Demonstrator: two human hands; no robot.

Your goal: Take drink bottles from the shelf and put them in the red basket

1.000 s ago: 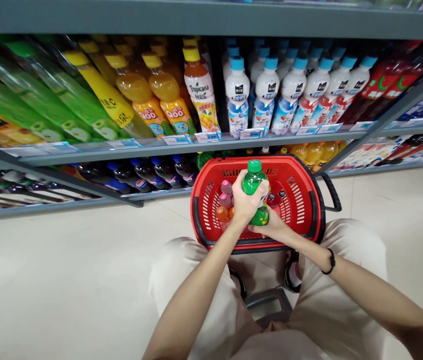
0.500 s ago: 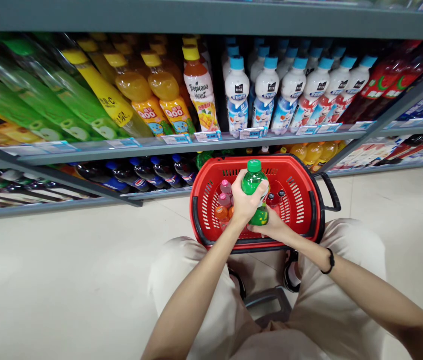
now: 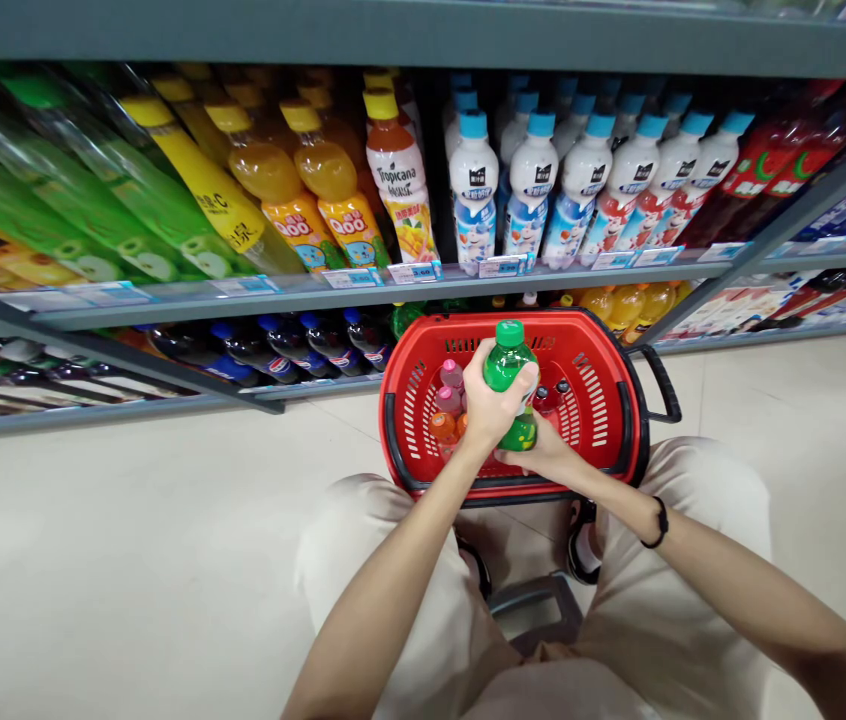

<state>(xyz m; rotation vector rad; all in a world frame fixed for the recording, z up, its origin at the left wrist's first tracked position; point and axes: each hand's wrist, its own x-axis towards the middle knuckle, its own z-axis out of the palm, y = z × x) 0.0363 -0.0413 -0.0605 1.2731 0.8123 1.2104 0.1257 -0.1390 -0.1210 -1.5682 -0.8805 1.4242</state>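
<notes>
Over the red shopping basket (image 3: 603, 345) I hold a green soda bottle (image 3: 507, 368) with a green cap, close to upright. My left hand (image 3: 489, 398) wraps round its upper part, the thumb across the front. Lower down, my right hand (image 3: 543, 450) grips the bottle near its base, with part of the fingers hidden behind it. Inside the basket, pink-capped bottles (image 3: 450, 388) and orange-capped bottles (image 3: 443, 427) stand on the left. Dark-capped red bottles (image 3: 549, 395) are on the right, partly covered by my hands.
A drinks shelf (image 3: 303, 300) runs across in front, with white blue-capped bottles (image 3: 475, 190), orange juice bottles (image 3: 329, 185) and large green bottles (image 3: 123, 190). Cola bottles (image 3: 325, 345) fill the lower shelf. The basket's black handle (image 3: 664, 385) sticks out right. My knees flank the basket.
</notes>
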